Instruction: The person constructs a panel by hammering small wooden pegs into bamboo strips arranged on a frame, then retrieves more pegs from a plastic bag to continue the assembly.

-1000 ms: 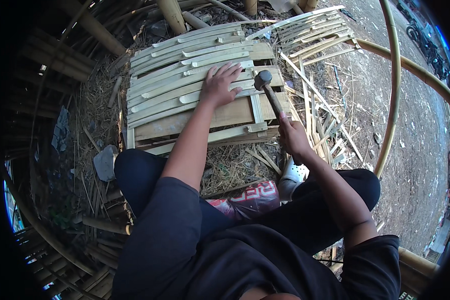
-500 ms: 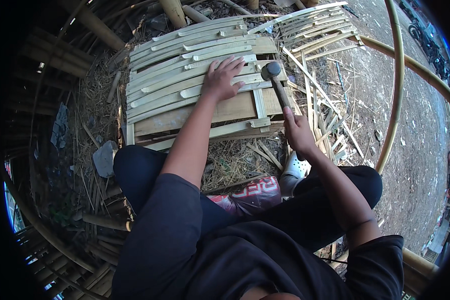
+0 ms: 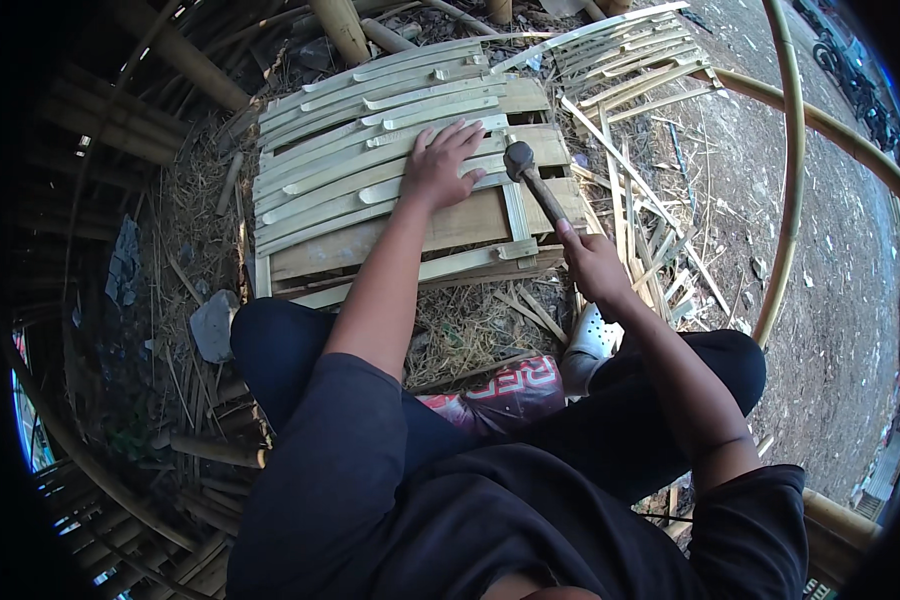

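Observation:
My left hand (image 3: pixel 444 165) lies flat with its fingers spread, pressing on a row of pale split-bamboo slats (image 3: pixel 340 165). These slats lie side by side over a low wooden board platform (image 3: pixel 370 238). In my right hand (image 3: pixel 596 268) is the wooden handle of a hammer (image 3: pixel 519 160) with a dark, blunt head. The head is right at the slat ends, to the right of my left fingers; whether it touches them I cannot tell. A narrow upright strip (image 3: pixel 515 212) crosses under the slat ends. Nearest my knees, one slat (image 3: pixel 475 262) sits apart from the others.
A second slatted bamboo panel (image 3: pixel 630 50) lies beyond at the back right. Loose bamboo strips (image 3: pixel 660 270) are scattered right of the platform. Bamboo poles (image 3: pixel 792 170) rise at the right. A red and white printed bag (image 3: pixel 510 392) and a stone (image 3: pixel 213 327) lie near my legs.
The hammer head has come down and to the left, onto or close to the slat ends. My left hand stays in place on the slats.

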Demonstrator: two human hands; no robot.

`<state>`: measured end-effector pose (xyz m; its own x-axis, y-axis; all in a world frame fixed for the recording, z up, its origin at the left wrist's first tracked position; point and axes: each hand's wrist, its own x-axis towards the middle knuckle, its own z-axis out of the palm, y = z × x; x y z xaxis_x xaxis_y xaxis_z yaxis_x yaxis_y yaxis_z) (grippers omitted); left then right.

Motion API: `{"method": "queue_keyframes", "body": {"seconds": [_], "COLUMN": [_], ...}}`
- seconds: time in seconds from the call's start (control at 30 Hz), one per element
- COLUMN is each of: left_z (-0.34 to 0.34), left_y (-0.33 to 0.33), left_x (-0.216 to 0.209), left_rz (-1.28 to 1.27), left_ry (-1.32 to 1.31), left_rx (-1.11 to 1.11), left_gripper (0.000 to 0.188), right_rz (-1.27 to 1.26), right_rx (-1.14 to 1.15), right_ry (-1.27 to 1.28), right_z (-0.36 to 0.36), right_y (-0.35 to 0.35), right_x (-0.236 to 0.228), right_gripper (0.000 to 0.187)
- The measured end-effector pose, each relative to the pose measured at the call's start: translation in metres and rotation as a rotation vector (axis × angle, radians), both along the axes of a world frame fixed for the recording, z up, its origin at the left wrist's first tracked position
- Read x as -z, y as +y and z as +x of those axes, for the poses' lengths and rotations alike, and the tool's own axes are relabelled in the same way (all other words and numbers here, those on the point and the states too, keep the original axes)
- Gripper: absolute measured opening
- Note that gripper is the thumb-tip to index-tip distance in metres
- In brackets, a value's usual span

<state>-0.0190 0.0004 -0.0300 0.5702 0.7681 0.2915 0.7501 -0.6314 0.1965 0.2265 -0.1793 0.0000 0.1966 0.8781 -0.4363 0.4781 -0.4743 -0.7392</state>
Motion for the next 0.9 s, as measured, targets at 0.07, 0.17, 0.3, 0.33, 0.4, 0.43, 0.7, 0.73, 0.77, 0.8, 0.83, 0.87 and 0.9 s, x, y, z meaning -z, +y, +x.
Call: {"method": "queue_keyframes", "body": {"seconds": [0.07,0.17,0.3,0.33,0.4,0.43,0.7,0.73,0.77,0.8,0.83,0.87,0.9], "left_z": [-0.001,-0.001,-0.003,-0.004,-0.002,-0.001,-0.002,-0.002,0.001,0.001,0.000,0.000,-0.001], "left_y": [0.001,0.002,0.001,0.000,-0.001,0.000,0.002,0.000,-0.001,-0.001,0.000,0.000,0.001], "left_x": [0.000,0.001,0.000,0.000,0.000,-0.001,-0.003,-0.001,0.000,0.001,0.001,0.001,0.001], "left_rz": [0.003,0.007,-0.002,-0.003,0.001,0.000,-0.006,-0.020,-0.018,-0.015,-0.013,-0.010,-0.010], "left_ry": [-0.001,-0.005,-0.007,-0.004,-0.020,-0.019,-0.027,-0.058,-0.060,-0.058,-0.061,-0.063,-0.062], "left_rx": [0.000,0.004,-0.005,-0.007,0.003,0.003,0.017,0.030,0.025,0.022,0.025,0.028,0.030], "left_gripper": [0.067,0.067,0.067,0.067,0.067,0.067,0.065,0.065,0.066,0.066,0.066,0.066,0.066], "right_rz": [-0.008,-0.021,-0.058,0.080,0.327,0.377,0.110,0.119,0.113,0.145,0.176,0.179,0.130], "right_rx": [0.012,0.025,0.052,0.056,0.007,-0.030,-0.128,-0.123,-0.125,-0.105,-0.085,-0.088,-0.041], "right_ry": [0.021,0.005,0.104,0.207,0.381,0.332,-0.114,-0.072,-0.078,-0.052,-0.026,-0.024,0.010], "right_z": [0.000,0.000,-0.003,-0.005,-0.002,0.004,-0.008,-0.004,-0.001,-0.001,-0.001,-0.002,-0.003], "right_y": [0.003,0.004,0.002,-0.003,-0.009,-0.009,0.002,0.002,0.000,0.000,0.001,0.001,-0.002], "right_x": [-0.002,0.001,-0.010,-0.015,-0.013,-0.010,-0.014,-0.009,-0.005,-0.003,-0.002,0.000,0.002], "right_gripper": [0.081,0.081,0.062,0.060,0.055,0.058,0.083,0.083,0.083,0.083,0.082,0.082,0.073]}}
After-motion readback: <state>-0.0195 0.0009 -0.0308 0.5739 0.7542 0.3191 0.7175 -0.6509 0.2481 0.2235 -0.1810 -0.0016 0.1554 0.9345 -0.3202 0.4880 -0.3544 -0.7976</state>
